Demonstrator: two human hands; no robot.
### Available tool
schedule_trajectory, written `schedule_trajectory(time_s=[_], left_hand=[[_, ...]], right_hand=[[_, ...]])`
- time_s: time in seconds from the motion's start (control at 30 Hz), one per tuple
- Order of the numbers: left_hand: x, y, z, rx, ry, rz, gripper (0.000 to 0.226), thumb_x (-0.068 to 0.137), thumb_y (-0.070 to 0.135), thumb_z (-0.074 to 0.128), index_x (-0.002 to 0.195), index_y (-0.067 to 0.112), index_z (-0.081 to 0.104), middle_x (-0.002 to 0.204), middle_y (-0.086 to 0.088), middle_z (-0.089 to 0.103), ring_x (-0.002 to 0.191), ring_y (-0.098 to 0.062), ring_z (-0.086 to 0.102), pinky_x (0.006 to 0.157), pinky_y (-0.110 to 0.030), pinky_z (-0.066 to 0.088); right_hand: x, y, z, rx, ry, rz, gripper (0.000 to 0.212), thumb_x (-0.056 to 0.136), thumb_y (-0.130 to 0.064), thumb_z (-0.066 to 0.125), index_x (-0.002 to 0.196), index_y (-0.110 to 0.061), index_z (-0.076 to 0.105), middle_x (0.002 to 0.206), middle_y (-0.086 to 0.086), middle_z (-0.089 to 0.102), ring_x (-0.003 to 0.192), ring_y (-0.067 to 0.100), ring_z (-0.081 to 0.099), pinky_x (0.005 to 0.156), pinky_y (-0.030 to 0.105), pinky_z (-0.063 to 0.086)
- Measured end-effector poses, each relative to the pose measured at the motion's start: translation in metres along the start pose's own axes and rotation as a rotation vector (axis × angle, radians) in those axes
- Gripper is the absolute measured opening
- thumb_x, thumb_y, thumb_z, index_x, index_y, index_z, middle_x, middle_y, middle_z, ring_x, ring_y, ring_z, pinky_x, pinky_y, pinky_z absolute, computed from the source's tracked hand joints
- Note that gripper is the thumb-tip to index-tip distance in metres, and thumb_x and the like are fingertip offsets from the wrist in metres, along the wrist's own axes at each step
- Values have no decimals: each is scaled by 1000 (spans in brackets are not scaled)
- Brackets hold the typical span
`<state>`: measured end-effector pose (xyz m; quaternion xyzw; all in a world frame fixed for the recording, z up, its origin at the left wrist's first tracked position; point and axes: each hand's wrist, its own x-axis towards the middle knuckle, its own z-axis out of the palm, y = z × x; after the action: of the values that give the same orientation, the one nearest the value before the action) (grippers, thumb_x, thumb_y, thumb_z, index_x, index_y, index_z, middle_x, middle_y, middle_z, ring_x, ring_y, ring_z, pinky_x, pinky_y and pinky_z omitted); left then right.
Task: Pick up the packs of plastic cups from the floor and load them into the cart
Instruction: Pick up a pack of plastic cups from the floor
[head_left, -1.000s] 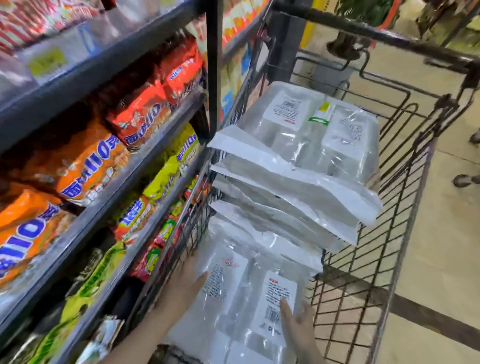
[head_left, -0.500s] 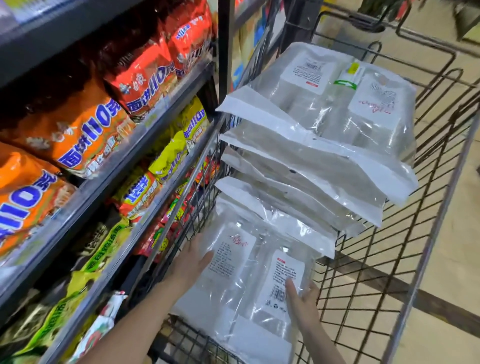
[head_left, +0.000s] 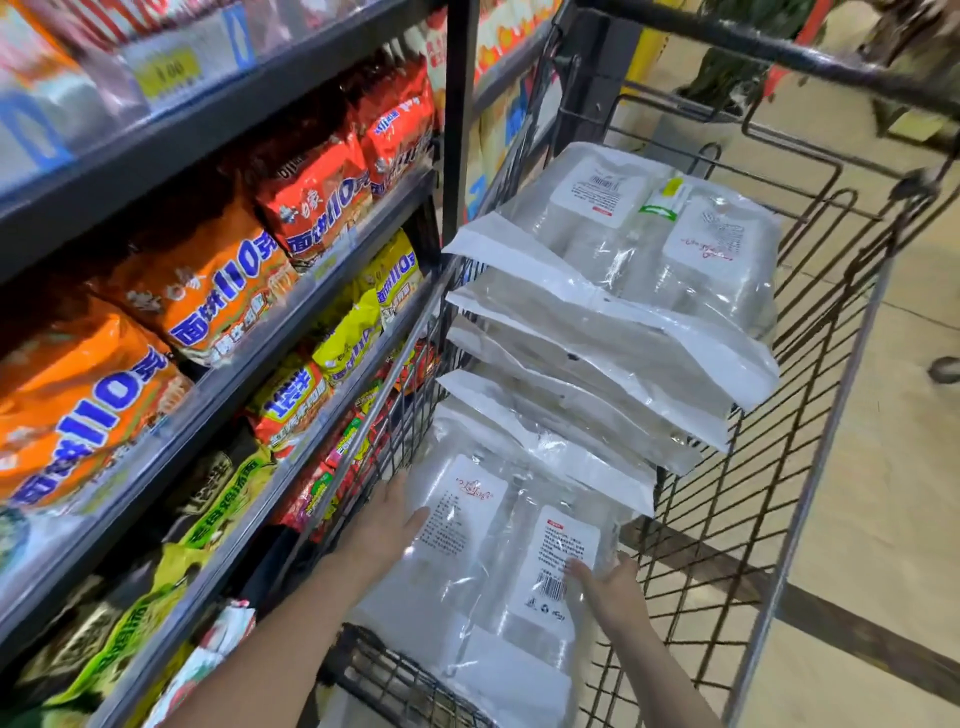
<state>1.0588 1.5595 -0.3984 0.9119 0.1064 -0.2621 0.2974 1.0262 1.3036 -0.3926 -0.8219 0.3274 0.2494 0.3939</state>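
A black wire cart (head_left: 826, 431) holds a leaning stack of clear packs of plastic cups (head_left: 623, 291) with white labels. The nearest pack of plastic cups (head_left: 498, 561) lies lowest, at the cart's near end, partly under the stack. My left hand (head_left: 387, 525) holds its left edge, thumb on top, next to the cart's left wire wall. My right hand (head_left: 610, 587) holds its right edge beside the barcode label. The undersides of both hands are hidden by the pack.
Dark store shelves (head_left: 218, 374) packed with orange, red and yellow snack bags (head_left: 208, 291) run close along the cart's left side. The cart's handle bar (head_left: 779, 52) crosses the top. Tan floor (head_left: 883, 519) with a dark stripe lies to the right.
Both hands have stayed on the near pack inside the cart. My view has swung slightly, down and then back up; the stack has not moved.
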Motion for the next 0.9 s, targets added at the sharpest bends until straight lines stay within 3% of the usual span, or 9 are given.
schedule_trajectory(time_s=[0.17,0.33,0.4,0.47,0.6,0.8,0.9], left_hand=[[-23,12,-14,104,103,28,58,96,32,40,146,15,16,146,-7,27,125,-26,43,98,-36,37],[-67,21,-33,268,219,113,55,95,27,42,144,12,23,142,-10,36,126,-25,44,99,-36,39],[-92,23,-42,299,283,127,51,93,24,42,141,13,29,138,-9,41,124,-26,47,97,-36,40],[-123,24,-54,306,335,114,49,93,26,43,139,14,32,138,-9,43,124,-27,46,98,-37,40],[-200,24,-73,345,477,125,42,93,28,44,130,11,40,131,-12,47,119,-31,50,92,-43,46],[-320,27,-104,312,686,113,40,93,29,45,127,9,45,124,-15,52,116,-33,52,86,-46,46],[-376,24,-122,325,757,58,40,92,29,47,125,6,45,124,-18,52,114,-36,53,85,-46,46]], right_hand=[[-22,-10,-21,-69,55,-135,69,90,-25,59,142,3,24,143,20,40,131,34,41,102,37,36],[-63,-21,-47,-271,120,-324,63,88,-39,56,138,-8,32,129,14,51,107,28,58,88,39,50],[-86,-27,-59,-388,170,-436,62,88,-43,54,138,-15,31,130,12,50,108,26,58,91,42,51],[-118,-37,-74,-514,213,-543,61,90,-42,52,140,-13,30,134,11,47,117,26,52,97,40,47],[-185,-52,-102,-640,301,-732,58,91,-40,51,139,-13,32,136,11,46,120,27,50,93,37,46],[-280,-40,-128,-654,323,-871,60,91,-41,51,142,-16,29,140,9,44,125,27,45,97,39,45],[-321,-38,-138,-655,313,-964,61,92,-39,51,142,-14,28,139,12,43,121,29,49,91,36,45]])
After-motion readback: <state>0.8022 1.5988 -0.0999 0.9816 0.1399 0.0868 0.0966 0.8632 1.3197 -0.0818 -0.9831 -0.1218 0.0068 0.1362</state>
